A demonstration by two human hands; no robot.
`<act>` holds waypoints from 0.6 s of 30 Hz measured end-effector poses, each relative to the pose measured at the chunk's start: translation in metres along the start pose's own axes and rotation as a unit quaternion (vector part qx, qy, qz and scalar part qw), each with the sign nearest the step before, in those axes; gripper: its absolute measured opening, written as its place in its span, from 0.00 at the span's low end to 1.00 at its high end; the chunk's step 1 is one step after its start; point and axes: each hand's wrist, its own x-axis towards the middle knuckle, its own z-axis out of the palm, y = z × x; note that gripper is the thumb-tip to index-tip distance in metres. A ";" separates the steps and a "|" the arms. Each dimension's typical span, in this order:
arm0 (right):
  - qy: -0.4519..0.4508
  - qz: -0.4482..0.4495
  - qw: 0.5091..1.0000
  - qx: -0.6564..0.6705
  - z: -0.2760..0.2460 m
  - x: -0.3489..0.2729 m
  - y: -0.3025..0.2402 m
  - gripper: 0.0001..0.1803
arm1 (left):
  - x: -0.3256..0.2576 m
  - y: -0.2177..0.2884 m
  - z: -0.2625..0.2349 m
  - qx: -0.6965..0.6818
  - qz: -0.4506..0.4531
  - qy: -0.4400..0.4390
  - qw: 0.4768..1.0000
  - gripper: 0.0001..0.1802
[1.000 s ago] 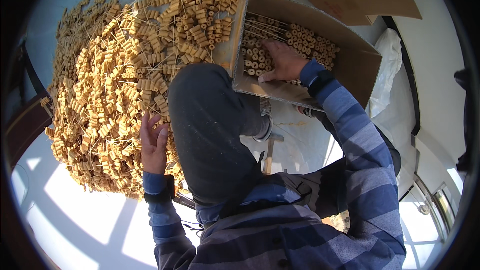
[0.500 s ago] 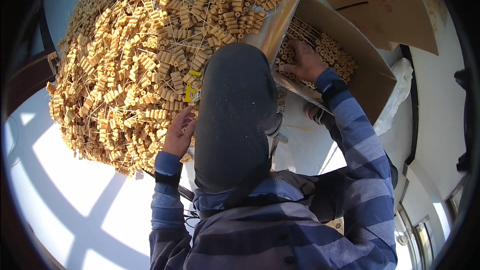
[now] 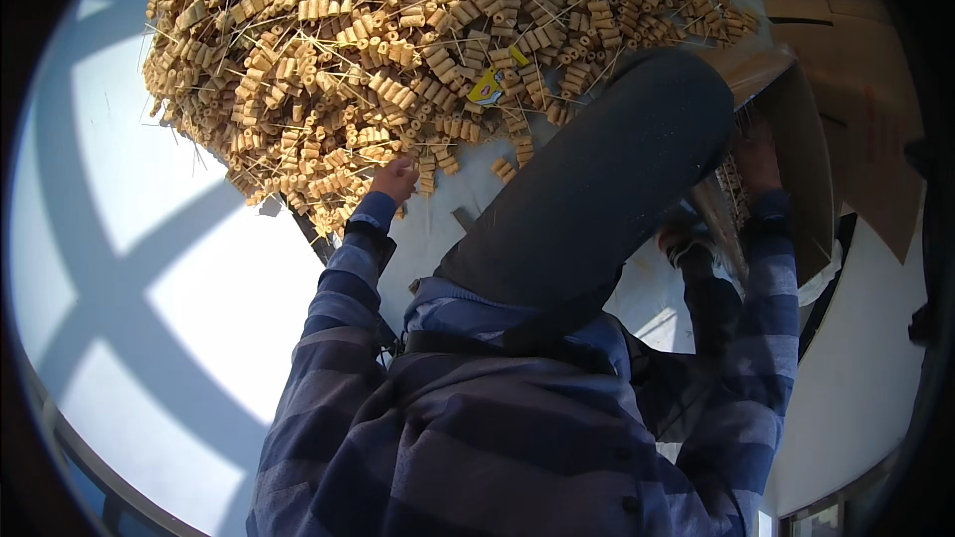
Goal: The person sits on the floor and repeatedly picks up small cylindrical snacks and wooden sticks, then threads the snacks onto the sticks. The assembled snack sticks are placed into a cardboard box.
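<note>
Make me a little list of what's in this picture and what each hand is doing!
left hand: at the near edge of the pile, touching the pieces; grip unclear
right hand: reaching into the box, grip hidden
pile: many small tan tubes on thin sticks, heaped on a pale surface
box: brown cardboard, open, to the right
knee: dark, raised between the arms
sleeves: blue striped

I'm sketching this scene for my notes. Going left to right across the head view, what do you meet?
Sunlit floor with window shadows → left hand at the edge of the heap of tan pieces strung on thin sticks → dark raised knee → right hand reaching into the cardboard box.
</note>
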 end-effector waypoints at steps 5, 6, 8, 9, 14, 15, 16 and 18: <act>0.057 0.042 0.987 0.147 -0.062 -0.043 -0.029 0.29 | 0.022 -0.003 0.025 -0.291 -0.202 -0.014 0.935 0.25; 0.044 0.087 0.988 0.119 -0.072 -0.053 -0.039 0.29 | 0.026 0.000 0.032 -0.311 -0.199 -0.024 0.929 0.26; 0.038 0.127 0.989 0.058 -0.088 -0.075 -0.059 0.29 | 0.035 0.005 0.045 -0.368 -0.206 -0.044 0.906 0.27; 0.052 0.106 0.990 0.076 -0.093 -0.092 -0.068 0.28 | 0.040 0.006 0.050 -0.363 -0.195 -0.048 0.910 0.29; 0.036 0.037 0.998 0.038 -0.108 -0.147 -0.093 0.21 | 0.088 -0.001 0.062 -0.334 -0.171 -0.077 0.924 0.29; 0.035 0.034 0.999 0.025 -0.110 -0.152 -0.096 0.22 | 0.099 -0.005 0.061 -0.348 -0.182 -0.085 0.916 0.28; 0.033 0.030 0.999 0.013 -0.112 -0.156 -0.098 0.23 | 0.107 -0.010 0.061 -0.361 -0.194 -0.094 0.907 0.26; 0.015 0.096 0.994 0.043 -0.115 -0.161 -0.103 0.25 | 0.118 -0.021 0.062 -0.358 -0.175 -0.097 0.912 0.19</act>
